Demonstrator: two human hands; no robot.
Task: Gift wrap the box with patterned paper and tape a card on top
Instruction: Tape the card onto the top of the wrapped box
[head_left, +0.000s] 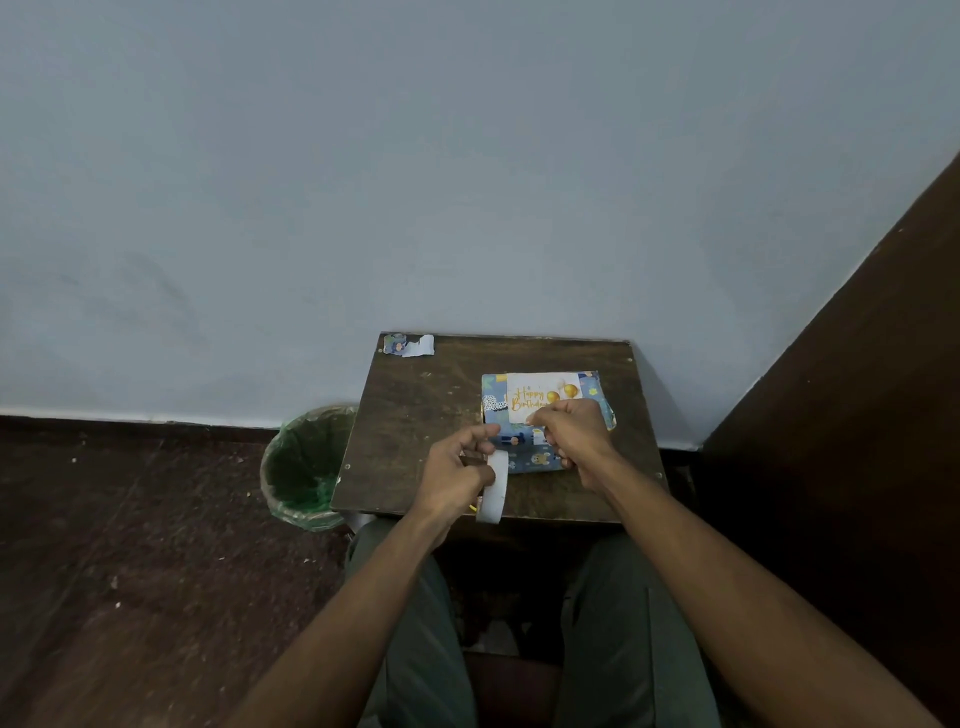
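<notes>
One wrapped box (592, 395), one card (535, 395) reading "Happy Birthday" — frame centre. Left hand (457, 467) grips one tape roll (496, 486); right hand (576, 436) seemingly pinches its strip.

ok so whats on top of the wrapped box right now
A white Happy Birthday card lies on the wrapped box. The right hand covers its near right corner, so any tape there is hidden. The left hand holds the tape roll.
</notes>
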